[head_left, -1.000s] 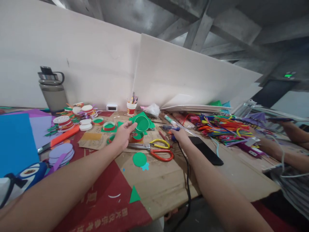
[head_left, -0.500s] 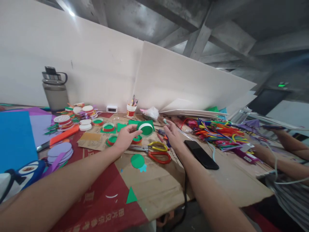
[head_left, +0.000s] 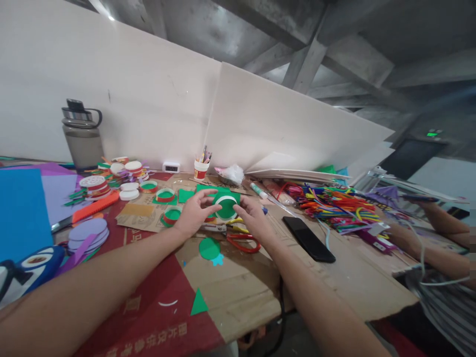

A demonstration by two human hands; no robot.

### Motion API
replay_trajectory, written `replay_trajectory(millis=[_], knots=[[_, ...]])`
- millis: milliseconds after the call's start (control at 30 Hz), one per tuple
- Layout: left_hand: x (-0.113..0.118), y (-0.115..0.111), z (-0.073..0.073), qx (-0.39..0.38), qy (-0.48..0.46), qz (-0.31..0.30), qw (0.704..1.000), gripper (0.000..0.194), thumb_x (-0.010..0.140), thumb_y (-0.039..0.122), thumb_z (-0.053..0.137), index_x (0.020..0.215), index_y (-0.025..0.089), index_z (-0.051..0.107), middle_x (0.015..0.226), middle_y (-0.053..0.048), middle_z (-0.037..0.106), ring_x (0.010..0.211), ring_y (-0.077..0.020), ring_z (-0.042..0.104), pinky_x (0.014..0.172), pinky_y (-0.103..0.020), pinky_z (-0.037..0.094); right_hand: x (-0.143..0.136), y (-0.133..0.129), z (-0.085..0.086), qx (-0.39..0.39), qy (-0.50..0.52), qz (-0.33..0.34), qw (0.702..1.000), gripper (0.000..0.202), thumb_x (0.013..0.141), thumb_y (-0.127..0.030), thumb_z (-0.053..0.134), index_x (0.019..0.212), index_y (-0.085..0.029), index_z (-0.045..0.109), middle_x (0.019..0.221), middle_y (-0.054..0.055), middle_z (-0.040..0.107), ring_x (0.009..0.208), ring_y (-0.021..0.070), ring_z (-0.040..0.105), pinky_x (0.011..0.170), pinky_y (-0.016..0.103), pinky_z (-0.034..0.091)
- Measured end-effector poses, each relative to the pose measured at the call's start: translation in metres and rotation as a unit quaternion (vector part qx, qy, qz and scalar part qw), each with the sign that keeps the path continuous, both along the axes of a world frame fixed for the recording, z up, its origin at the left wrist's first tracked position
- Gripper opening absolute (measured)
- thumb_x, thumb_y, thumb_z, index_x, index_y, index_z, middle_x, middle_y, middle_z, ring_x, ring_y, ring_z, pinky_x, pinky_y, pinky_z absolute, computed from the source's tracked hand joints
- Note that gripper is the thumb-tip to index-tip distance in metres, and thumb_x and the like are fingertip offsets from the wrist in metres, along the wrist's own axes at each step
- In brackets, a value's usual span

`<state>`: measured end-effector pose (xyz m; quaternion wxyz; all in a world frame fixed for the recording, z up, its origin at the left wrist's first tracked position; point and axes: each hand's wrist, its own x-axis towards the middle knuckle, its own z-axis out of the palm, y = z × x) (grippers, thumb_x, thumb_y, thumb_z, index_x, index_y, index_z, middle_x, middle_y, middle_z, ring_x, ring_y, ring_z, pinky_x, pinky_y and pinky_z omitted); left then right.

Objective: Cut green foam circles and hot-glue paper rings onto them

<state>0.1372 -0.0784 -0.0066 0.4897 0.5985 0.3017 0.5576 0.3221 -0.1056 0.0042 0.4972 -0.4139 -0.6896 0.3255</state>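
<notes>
In front of me I hold up a white ring with a green paper face point(head_left: 225, 208). My left hand point(head_left: 195, 213) pinches its left edge, and the fingers of my right hand point(head_left: 254, 218) close on its right edge. Under my hands lie scissors point(head_left: 243, 243) with red and yellow handles, partly covered. Beyond my right hand is a glue stick point(head_left: 259, 191). Red-sided rings with green insides point(head_left: 165, 195) stand left of my left hand. A green paper circle point(head_left: 209, 249) and a small blue flower shape point(head_left: 217, 260) lie nearer to me, with a green triangle point(head_left: 199, 302) closer still.
At right lie a black phone point(head_left: 308, 239) and a heap of coloured pipe cleaners point(head_left: 334, 206). Another person's arms point(head_left: 412, 243) reach in there. A bottle point(head_left: 82, 141), an orange cutter point(head_left: 95, 206) and purple discs point(head_left: 88, 234) are at left. A pencil cup point(head_left: 201, 168) stands behind.
My right hand has come away from the glue stick, which lies on the table, and moved left to the ring. My left hand keeps its hold on the ring.
</notes>
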Motion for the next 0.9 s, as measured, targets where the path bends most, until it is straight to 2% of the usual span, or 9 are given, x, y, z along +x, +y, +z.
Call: replay_trajectory(millis=[233,400,633,700,767,833,900], knots=[[-0.002,0.004,-0.001,-0.02,-0.026,-0.008,0.999,0.047,0.065,0.031,0.079,0.108,0.018,0.065,0.082,-0.005,0.068,0.072,-0.0159,0.063,0.062,-0.023,0.048,-0.005,-0.005,0.001,-0.044,0.04,0.001,0.998,0.036,0.082,-0.041,0.056,0.113,-0.023,0.049,0.103,0.005,0.064,0.083,0.0172,0.062,0.065,0.029,0.053],[-0.004,0.01,-0.003,-0.037,-0.019,-0.016,0.999,0.047,0.071,0.039,0.073,0.111,0.017,0.063,0.075,-0.002,0.067,0.065,-0.0135,0.06,0.058,-0.023,0.046,-0.007,0.0,0.005,-0.054,0.072,0.001,0.996,0.04,0.083,-0.044,0.057,0.117,-0.027,0.046,0.091,0.0,0.06,0.069,0.0131,0.058,0.055,0.024,0.049],[-0.009,0.02,0.009,-0.105,-0.171,-0.015,0.98,0.04,0.067,0.032,0.078,0.101,0.015,0.063,0.089,-0.005,0.07,0.068,-0.0136,0.063,0.06,-0.025,0.051,-0.031,0.019,0.015,-0.02,0.067,0.019,0.997,0.039,0.082,-0.038,0.06,0.117,-0.026,0.047,0.071,-0.005,0.056,0.056,0.0114,0.052,0.048,0.022,0.044],[-0.011,0.023,0.012,-0.121,-0.199,0.003,0.973,0.037,0.065,0.031,0.079,0.096,0.015,0.064,0.086,-0.004,0.069,0.066,-0.0119,0.062,0.059,-0.024,0.05,-0.041,0.024,0.016,0.004,0.053,0.014,0.999,0.041,0.083,-0.038,0.057,0.122,-0.027,0.047,0.077,-0.003,0.06,0.062,0.0132,0.056,0.054,0.025,0.048],[-0.015,0.026,0.014,-0.131,-0.214,0.022,0.968,0.036,0.064,0.031,0.08,0.092,0.015,0.065,0.083,-0.003,0.069,0.064,-0.0108,0.062,0.058,-0.022,0.049,-0.049,0.027,0.015,0.034,0.023,0.006,0.999,0.04,0.085,-0.039,0.056,0.122,-0.027,0.05,0.094,0.001,0.065,0.079,0.0162,0.062,0.069,0.03,0.052],[-0.017,0.028,0.014,-0.135,-0.22,0.033,0.966,0.035,0.063,0.031,0.08,0.091,0.014,0.065,0.081,-0.002,0.069,0.064,-0.0104,0.062,0.058,-0.022,0.049,-0.056,0.025,0.012,0.065,-0.015,-0.008,0.998,0.047,0.081,-0.039,0.061,0.124,-0.024,0.051,0.115,0.005,0.062,0.1,0.0202,0.061,0.087,0.036,0.049],[-0.018,0.029,0.013,-0.129,-0.224,0.038,0.965,0.034,0.063,0.031,0.08,0.09,0.014,0.065,0.081,-0.002,0.069,0.066,-0.0106,0.062,0.061,-0.022,0.049,-0.059,0.022,0.011,0.093,-0.053,-0.021,0.994,0.066,0.071,-0.039,0.073,0.129,-0.021,0.046,0.129,0.009,0.056,0.115,0.0241,0.055,0.099,0.04,0.043]])
